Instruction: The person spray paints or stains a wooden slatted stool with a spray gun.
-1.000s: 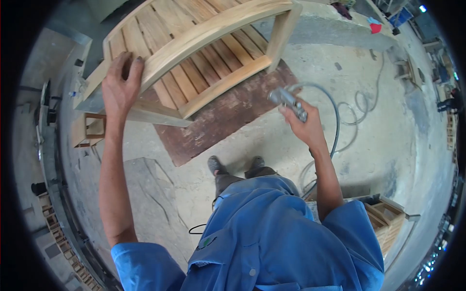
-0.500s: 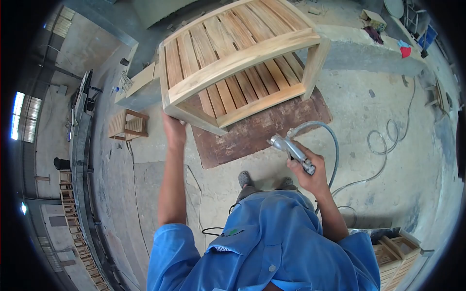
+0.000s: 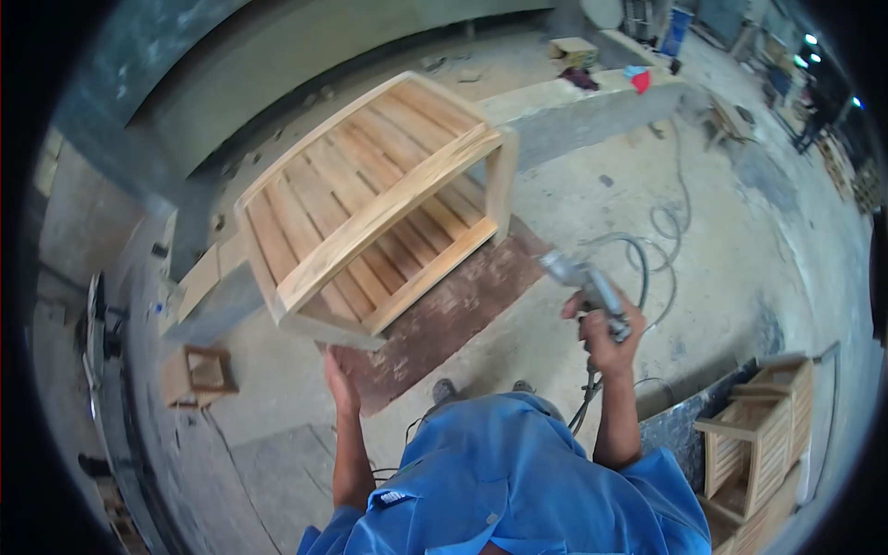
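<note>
- Concrete floor (image 3: 573,203) spreads around a brown mat (image 3: 453,305), and over that mat stands the slatted bench (image 3: 388,219), its slatted top facing up and a second row of slats below.
- Your bench could slide or rock if its near left corner takes a hard push; how all its feet sit on the mat is hidden, so its steadiness is hard to judge.
- Its pale wood could get marked if the metal spray gun (image 3: 601,296) swings in too close, since the nozzle end points toward the near right leg.
- A stray squeeze on the trigger could blow at the wrong spot, because your fingers wrap right around that handle.
- Loops of the hose (image 3: 644,268) could catch on something or tug your aim off, as they curl loosely beside the gun.
- Relative to you, the bench lies ahead: just beyond your left hand (image 3: 342,384), and farther off, ahead and to the left, from your right hand (image 3: 610,347).
- Your left hand looks loosely open and grips nothing that shows; whether its fingertips touch the corner, you can't tell.
- Your right hand is closed around the gun, which is clear of the wood.
- Farther out, a small stool (image 3: 176,375) stands to your left, and slatted furniture (image 3: 772,444) to your right.
</note>
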The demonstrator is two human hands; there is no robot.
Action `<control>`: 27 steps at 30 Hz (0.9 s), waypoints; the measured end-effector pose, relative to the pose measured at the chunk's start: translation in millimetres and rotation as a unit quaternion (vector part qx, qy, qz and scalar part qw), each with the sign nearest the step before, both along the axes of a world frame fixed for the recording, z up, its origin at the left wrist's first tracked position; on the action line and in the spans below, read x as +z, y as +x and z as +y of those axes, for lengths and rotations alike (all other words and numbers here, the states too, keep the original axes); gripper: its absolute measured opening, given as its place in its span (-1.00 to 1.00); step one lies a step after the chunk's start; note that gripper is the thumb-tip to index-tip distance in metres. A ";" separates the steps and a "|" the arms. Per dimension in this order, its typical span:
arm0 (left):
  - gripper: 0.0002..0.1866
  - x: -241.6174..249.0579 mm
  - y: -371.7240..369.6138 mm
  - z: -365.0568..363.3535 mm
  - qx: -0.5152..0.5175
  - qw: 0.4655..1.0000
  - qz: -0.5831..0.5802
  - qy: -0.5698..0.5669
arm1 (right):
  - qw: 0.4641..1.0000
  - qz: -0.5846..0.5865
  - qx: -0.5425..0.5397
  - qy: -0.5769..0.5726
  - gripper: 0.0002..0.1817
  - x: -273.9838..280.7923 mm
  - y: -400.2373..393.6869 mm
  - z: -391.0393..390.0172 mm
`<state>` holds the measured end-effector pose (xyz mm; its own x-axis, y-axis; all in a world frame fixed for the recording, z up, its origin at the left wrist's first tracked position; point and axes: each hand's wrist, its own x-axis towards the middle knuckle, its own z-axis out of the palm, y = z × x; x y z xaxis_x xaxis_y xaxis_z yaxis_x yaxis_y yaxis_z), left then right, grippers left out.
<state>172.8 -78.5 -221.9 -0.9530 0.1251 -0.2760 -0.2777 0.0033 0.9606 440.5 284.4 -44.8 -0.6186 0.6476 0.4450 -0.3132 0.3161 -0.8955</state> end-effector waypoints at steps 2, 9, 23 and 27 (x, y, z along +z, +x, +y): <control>-0.22 -35.3 -25.3 -18.2 -0.043 0.993 0.108 -0.035 | 0.990 0.044 -0.118 -0.056 -0.54 16.2 11.0 4.0; -0.40 -4.2 -80.3 -19.4 -0.092 0.950 0.118 -0.275 | 0.972 -0.062 -0.226 0.001 -0.56 14.3 6.7 -40.3; -0.29 12.3 -137.3 3.5 -0.073 0.956 0.243 -0.145 | 0.963 -0.086 -0.105 -0.232 -0.24 -38.2 -13.9 -114.3; -0.41 70.3 -179.5 22.4 -0.016 0.968 0.248 -0.037 | 0.954 -0.115 -0.080 -0.265 -0.41 -44.2 -23.0 -111.0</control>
